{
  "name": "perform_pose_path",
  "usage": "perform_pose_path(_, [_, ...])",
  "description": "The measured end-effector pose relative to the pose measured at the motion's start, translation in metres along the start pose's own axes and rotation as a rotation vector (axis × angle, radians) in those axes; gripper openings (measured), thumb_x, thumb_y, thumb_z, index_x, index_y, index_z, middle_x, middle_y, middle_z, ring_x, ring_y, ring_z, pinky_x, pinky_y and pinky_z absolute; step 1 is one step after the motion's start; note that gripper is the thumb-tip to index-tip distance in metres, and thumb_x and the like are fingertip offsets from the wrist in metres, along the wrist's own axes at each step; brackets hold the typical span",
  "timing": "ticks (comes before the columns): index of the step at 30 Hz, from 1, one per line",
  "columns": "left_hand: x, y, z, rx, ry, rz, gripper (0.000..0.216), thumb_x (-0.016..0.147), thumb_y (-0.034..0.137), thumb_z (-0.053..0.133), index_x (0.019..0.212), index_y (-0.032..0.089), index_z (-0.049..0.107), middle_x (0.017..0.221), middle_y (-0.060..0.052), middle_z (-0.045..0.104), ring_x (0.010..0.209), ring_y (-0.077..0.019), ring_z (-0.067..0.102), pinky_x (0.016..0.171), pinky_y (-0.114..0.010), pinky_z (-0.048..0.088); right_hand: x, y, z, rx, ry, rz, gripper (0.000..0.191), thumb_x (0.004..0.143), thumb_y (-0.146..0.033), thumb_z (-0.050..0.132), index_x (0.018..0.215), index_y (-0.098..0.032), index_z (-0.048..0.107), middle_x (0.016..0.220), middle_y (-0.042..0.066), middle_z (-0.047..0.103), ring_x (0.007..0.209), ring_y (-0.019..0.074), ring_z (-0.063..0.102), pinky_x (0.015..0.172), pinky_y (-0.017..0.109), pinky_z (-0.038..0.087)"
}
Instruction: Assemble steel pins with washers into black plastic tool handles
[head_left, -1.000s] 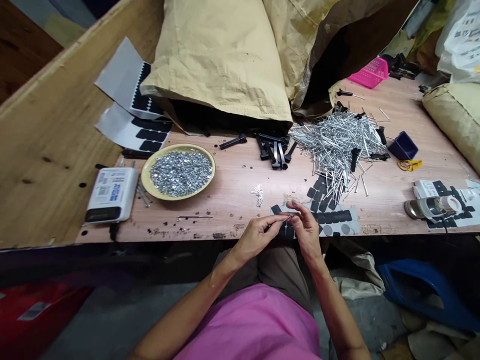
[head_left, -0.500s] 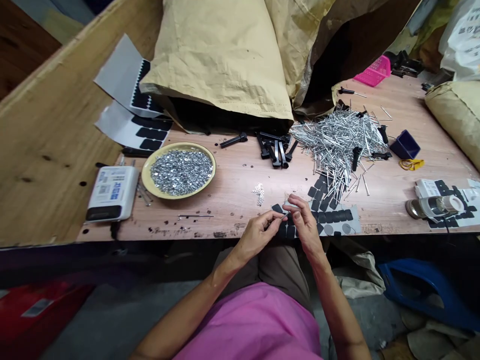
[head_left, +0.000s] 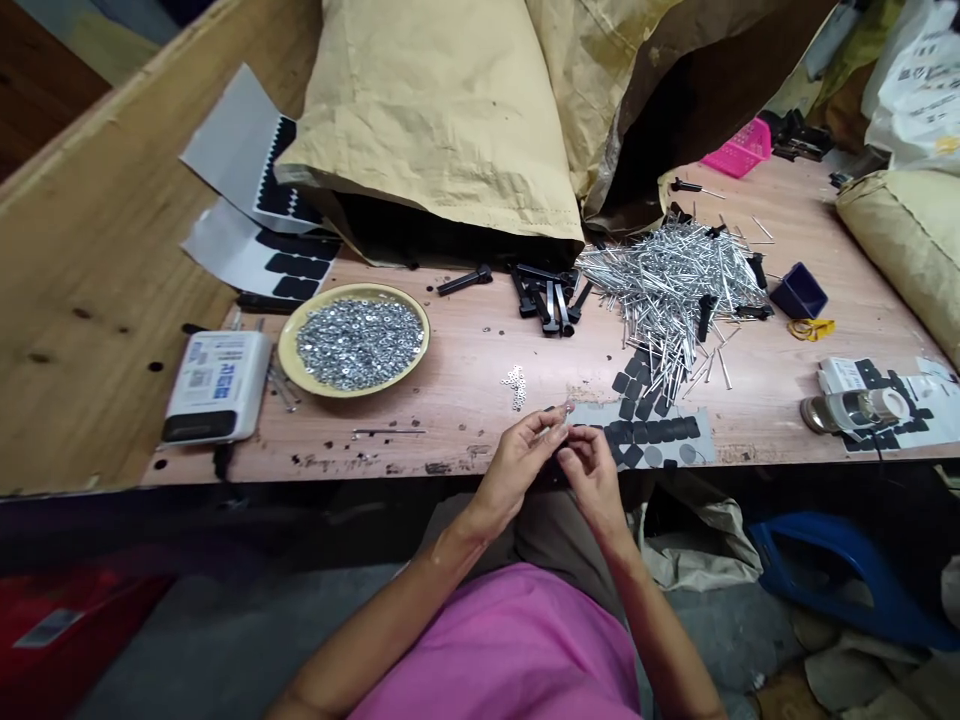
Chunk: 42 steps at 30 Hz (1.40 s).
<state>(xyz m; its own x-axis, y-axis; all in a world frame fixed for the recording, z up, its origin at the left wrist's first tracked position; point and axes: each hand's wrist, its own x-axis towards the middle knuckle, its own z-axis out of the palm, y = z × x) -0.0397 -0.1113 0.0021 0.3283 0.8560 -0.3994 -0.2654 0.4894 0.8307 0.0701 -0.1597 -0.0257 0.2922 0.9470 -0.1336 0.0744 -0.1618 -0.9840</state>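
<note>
My left hand (head_left: 517, 468) and my right hand (head_left: 596, 490) come together just over the table's front edge. Thumb and fingers of both are closed in a pinch, fingertips nearly touching. Whatever lies between them is too small and covered to make out. Beneath and right of the fingers lies a pale backing sheet (head_left: 703, 436) with rows of black pads (head_left: 652, 430). Just beyond the left hand is a little heap of small metal rings (head_left: 515, 387). Farther off sits a large pile of long thin metal pins (head_left: 675, 285).
A yellow bowl (head_left: 289, 378) of small metal parts and a white box (head_left: 217, 385) stand on the left. Black plastic pieces (head_left: 551, 305) lie mid-table, before large paper sacks (head_left: 442, 120). A glass jar (head_left: 817, 414) and a dark blue tray (head_left: 799, 291) are right.
My right hand has drawn down and left, its spread fingers curling into a pinch beside the left. The thin metal piece seen at the left fingertips is now hidden. The view shifted slightly.
</note>
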Motion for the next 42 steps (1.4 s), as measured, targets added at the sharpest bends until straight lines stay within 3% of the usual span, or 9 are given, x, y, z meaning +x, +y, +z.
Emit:
perform_pose_path(5, [-0.004,-0.014,0.007,-0.05,0.108,-0.03,0.033,0.064,0.043,0.072,0.08,0.015,0.063,0.118,-0.01,0.059,0.072,-0.0103,0.056,0.05,-0.019,0.041,-0.017,-0.002,0.001,-0.003,-0.134,0.167,0.03,0.088,-0.046,0.044,0.102,-0.023,0.056,0.068,-0.003,0.058,0.046,0.0105,0.053,0.048,0.023,0.045])
perform_pose_path(10, [-0.01,-0.035,0.011,0.024,0.124,0.08,0.022,0.066,0.034,0.071,0.07,0.014,0.064,0.103,-0.009,0.06,0.088,-0.0153,0.058,0.07,-0.023,0.048,-0.034,-0.001,-0.01,-0.122,-0.141,0.321,0.032,0.089,-0.05,0.037,0.097,-0.023,0.054,0.06,-0.005,0.053,0.04,0.0101,0.045,0.039,0.021,0.035])
perform_pose_path(15, [-0.011,-0.049,-0.001,0.257,0.062,0.051,0.025,0.071,0.033,0.066,0.089,0.015,0.067,0.073,0.001,0.054,0.06,-0.0088,0.05,0.06,-0.022,0.046,-0.042,-0.009,-0.04,-0.754,0.026,0.388,0.031,0.093,-0.042,0.033,0.092,-0.024,0.058,0.064,-0.002,0.057,0.057,0.014,0.054,0.053,0.023,0.034])
perform_pose_path(21, [0.011,-0.046,-0.041,0.362,0.457,0.295,0.048,0.077,0.034,0.058,0.12,0.014,0.052,0.067,0.005,0.049,0.055,-0.0092,0.048,0.053,-0.022,0.042,-0.039,-0.014,-0.033,-1.37,-0.033,0.617,0.033,0.098,-0.031,0.027,0.104,-0.023,0.059,0.076,0.007,0.068,0.066,0.0174,0.063,0.056,0.024,0.032])
perform_pose_path(25, [0.021,-0.049,-0.053,0.452,0.577,0.449,0.045,0.08,0.03,0.054,0.121,0.013,0.05,0.064,0.006,0.047,0.055,-0.0094,0.046,0.055,-0.022,0.041,-0.043,-0.011,-0.01,-1.36,-0.21,0.556,0.029,0.097,-0.029,0.03,0.101,-0.024,0.059,0.076,0.006,0.069,0.068,0.0172,0.066,0.056,0.023,0.032])
perform_pose_path(30, [0.021,-0.058,-0.055,0.496,0.601,0.496,0.047,0.082,0.034,0.051,0.123,0.011,0.047,0.064,0.005,0.045,0.054,-0.0097,0.045,0.053,-0.022,0.04,-0.04,-0.008,-0.014,-1.325,-0.055,0.657,0.036,0.098,-0.029,0.021,0.11,-0.024,0.055,0.082,0.006,0.069,0.068,0.0167,0.064,0.057,0.024,0.033])
perform_pose_path(34, [0.021,-0.062,-0.058,0.522,0.625,0.499,0.049,0.084,0.038,0.05,0.124,0.01,0.045,0.065,0.005,0.045,0.054,-0.0102,0.045,0.053,-0.023,0.04,-0.042,-0.002,-0.013,-1.194,-0.278,0.563,0.028,0.095,-0.032,0.03,0.101,-0.026,0.057,0.079,0.004,0.067,0.07,0.0186,0.062,0.06,0.025,0.034])
perform_pose_path(38, [0.023,-0.062,-0.062,0.531,0.626,0.505,0.049,0.084,0.037,0.049,0.124,0.01,0.044,0.065,0.004,0.045,0.056,-0.0109,0.047,0.055,-0.023,0.042,-0.039,0.0,-0.017,-1.087,-0.039,0.596,0.042,0.095,-0.031,0.015,0.1,-0.025,0.056,0.083,0.004,0.064,0.072,0.0181,0.058,0.06,0.026,0.035])
perform_pose_path(42, [0.027,-0.062,-0.063,0.548,0.645,0.513,0.047,0.083,0.034,0.05,0.123,0.009,0.045,0.066,0.004,0.046,0.057,-0.0112,0.047,0.056,-0.024,0.043,-0.045,0.006,-0.003,-0.994,-0.241,0.559,0.033,0.092,-0.032,0.023,0.091,-0.025,0.055,0.076,0.003,0.06,0.067,0.0174,0.054,0.06,0.026,0.032])
